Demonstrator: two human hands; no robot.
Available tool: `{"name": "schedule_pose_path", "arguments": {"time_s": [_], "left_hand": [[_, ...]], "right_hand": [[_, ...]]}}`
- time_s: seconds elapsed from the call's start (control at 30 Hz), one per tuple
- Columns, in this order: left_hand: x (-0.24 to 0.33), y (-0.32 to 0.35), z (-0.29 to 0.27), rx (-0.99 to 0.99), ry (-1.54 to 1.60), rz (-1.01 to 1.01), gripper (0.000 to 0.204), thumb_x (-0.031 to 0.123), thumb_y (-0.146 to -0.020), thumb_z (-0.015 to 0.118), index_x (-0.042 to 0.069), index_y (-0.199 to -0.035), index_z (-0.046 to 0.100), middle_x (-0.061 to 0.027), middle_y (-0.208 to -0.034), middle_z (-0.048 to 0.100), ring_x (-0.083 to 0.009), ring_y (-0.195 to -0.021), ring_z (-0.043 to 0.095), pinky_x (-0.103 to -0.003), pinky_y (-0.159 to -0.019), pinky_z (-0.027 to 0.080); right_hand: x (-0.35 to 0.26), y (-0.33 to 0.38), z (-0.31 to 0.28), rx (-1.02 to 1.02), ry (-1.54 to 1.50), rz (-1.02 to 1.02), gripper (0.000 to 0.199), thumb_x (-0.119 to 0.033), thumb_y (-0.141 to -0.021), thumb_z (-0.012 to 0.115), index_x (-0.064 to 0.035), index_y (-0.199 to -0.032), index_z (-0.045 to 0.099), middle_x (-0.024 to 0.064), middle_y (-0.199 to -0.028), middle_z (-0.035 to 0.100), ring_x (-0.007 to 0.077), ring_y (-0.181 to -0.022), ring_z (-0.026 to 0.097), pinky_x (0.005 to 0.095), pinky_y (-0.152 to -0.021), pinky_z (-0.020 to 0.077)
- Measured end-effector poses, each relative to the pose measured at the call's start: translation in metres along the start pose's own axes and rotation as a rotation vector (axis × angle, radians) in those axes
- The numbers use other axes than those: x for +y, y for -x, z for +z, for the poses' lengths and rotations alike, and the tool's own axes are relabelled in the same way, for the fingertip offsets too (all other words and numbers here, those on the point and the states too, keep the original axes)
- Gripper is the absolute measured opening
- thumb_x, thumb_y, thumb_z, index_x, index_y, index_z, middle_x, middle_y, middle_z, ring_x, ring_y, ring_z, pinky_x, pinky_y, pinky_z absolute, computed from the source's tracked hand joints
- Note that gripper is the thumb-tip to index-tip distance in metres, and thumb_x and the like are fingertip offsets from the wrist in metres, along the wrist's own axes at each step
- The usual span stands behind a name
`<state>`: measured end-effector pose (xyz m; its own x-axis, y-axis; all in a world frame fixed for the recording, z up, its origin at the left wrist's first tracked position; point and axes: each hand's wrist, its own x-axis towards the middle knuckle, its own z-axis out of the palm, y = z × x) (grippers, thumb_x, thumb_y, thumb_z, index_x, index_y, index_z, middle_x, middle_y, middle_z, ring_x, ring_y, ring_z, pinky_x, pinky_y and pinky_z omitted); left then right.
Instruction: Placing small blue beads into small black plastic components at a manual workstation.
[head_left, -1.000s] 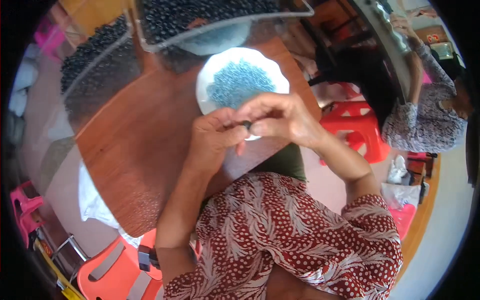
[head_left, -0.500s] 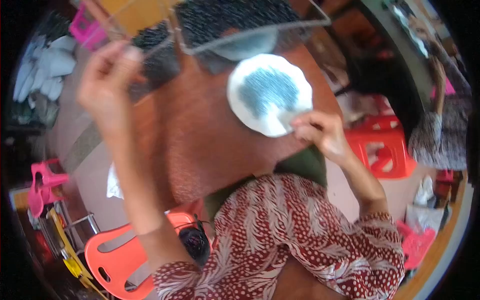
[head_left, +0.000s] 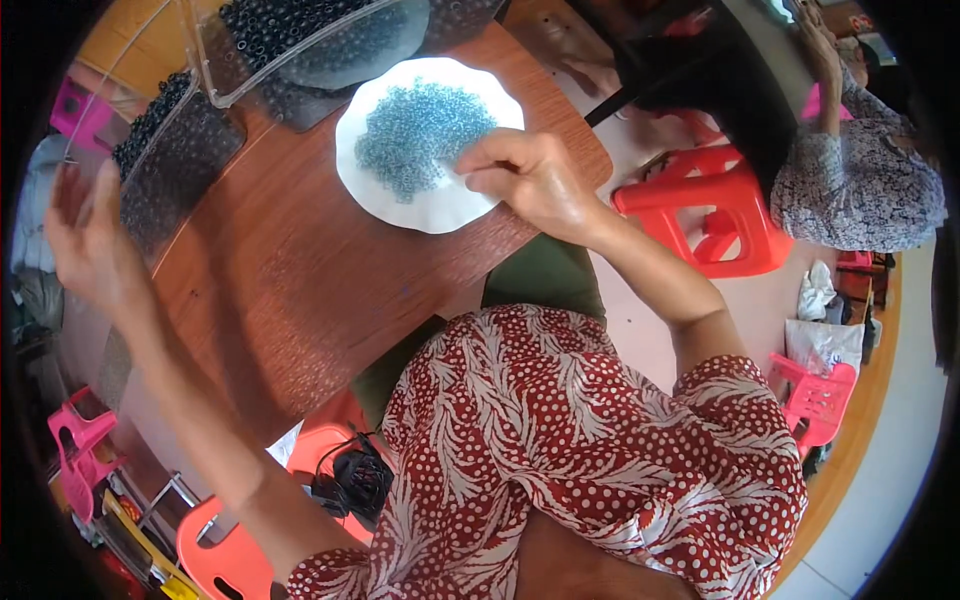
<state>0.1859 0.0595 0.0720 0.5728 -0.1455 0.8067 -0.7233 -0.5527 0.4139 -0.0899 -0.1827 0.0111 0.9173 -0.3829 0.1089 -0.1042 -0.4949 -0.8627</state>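
A white plate with a scalloped rim lies on the brown wooden table, with a heap of small blue-green beads in its middle. My right hand is over the plate's right side. Its thumb and forefinger are pinched together at the edge of the beads; whatever is between them is too small to make out. Out to the far left, my left hand is raised beside a clear bin with black ring-shaped beads. Its thumb and fingers are apart, and I see nothing between them.
A larger clear bin of black rings stands behind the plate. Red stools are right of the table. An orange chair with a black bag is at lower left. Another person is at far right.
The whole view has shifted, so the plate and bins appear farther left and higher. My right fingertips have moved from the plate's rim inward to the beads. My left hand has moved left, its fingers wider.
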Motion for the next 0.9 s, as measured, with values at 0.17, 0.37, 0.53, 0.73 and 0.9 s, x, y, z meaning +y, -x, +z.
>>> {"name": "schedule_pose_path", "arguments": {"time_s": [0.17,0.37,0.53,0.73,0.9], "left_hand": [[0.073,0.061,-0.003,-0.105,0.652,-0.308,0.031,-0.001,-0.079,0.063,-0.003,-0.109,0.056,-0.011,-0.101,0.06,-0.0146,-0.092,0.056,-0.025,-0.082,0.045],[0.101,0.08,-0.001,-0.318,0.742,-0.515,0.026,0.001,-0.081,0.061,-0.004,-0.107,0.056,-0.0079,-0.098,0.06,-0.0115,-0.087,0.054,-0.023,-0.079,0.044],[0.103,0.061,-0.007,-0.411,0.692,-0.462,0.022,0.004,-0.083,0.059,-0.004,-0.104,0.056,-0.0061,-0.098,0.059,-0.011,-0.086,0.053,-0.022,-0.077,0.044],[0.09,0.0,0.022,-0.382,0.604,-0.165,0.016,-0.001,-0.08,0.057,-0.003,-0.096,0.059,-0.0083,-0.09,0.061,-0.0134,-0.081,0.058,-0.025,-0.074,0.046],[0.066,-0.063,0.093,-0.657,0.295,0.012,0.016,0.003,-0.074,0.059,0.001,-0.089,0.063,-0.0134,-0.079,0.063,-0.0213,-0.074,0.061,-0.03,-0.069,0.047]], "right_hand": [[0.004,-0.026,0.02,-0.026,0.322,-0.191,0.012,-0.004,-0.071,0.064,-0.0018,-0.082,0.065,0.0115,-0.08,0.062,0.0236,-0.073,0.06,0.0321,-0.065,0.0479],[0.01,-0.038,0.034,-0.044,0.551,-0.294,0.009,-0.004,-0.066,0.065,-0.0034,-0.074,0.063,0.0111,-0.073,0.057,0.0276,-0.072,0.057,0.0382,-0.062,0.0462],[0.019,-0.04,0.036,0.013,0.613,-0.422,0.013,-0.001,-0.062,0.064,-0.0023,-0.073,0.057,0.0106,-0.068,0.05,0.0284,-0.067,0.052,0.0393,-0.057,0.0436],[0.007,-0.035,0.022,-0.009,0.476,-0.389,0.014,0.002,-0.065,0.063,0.0002,-0.076,0.055,0.0117,-0.069,0.052,0.0276,-0.066,0.052,0.0381,-0.057,0.0429],[0.001,-0.04,0.015,0.024,0.245,-0.335,0.015,0.007,-0.064,0.061,0.0012,-0.078,0.056,0.0122,-0.072,0.055,0.027,-0.07,0.055,0.0346,-0.06,0.0439]]}}
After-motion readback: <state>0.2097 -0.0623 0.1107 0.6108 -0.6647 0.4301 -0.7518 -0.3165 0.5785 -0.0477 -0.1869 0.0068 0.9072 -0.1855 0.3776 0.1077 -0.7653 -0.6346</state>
